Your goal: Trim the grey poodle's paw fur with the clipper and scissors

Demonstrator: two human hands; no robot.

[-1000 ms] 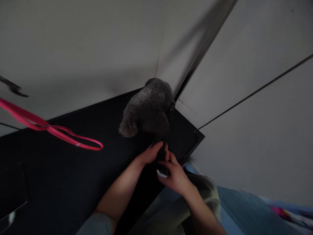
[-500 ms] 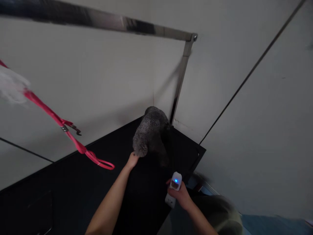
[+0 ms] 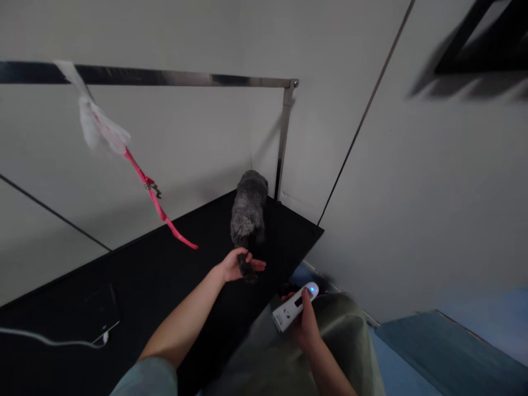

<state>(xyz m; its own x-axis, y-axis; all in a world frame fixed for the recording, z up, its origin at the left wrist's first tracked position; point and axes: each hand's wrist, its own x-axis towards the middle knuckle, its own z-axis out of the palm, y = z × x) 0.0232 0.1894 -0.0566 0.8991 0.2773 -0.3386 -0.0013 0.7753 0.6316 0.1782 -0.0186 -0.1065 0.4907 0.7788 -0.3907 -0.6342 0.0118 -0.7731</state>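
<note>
Right grip [image 3: 306, 325] holds white device [image 3: 292, 309] slanting forward-right.

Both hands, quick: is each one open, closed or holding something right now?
Left hand: holding the gray dog by a hind leg, fingertips extended.
Right hand: closed around a white handheld device, blue light showing.

The place looked like a pet-grooming corner: a curly grey dog [image 3: 248, 206] was up on a black desk [image 3: 289, 225] against plain pale walls [image 3: 412, 220], and a pink strap [image 3: 136, 166] with a metal clip hung from a metal bar [image 3: 185, 78] above the desk.
</note>
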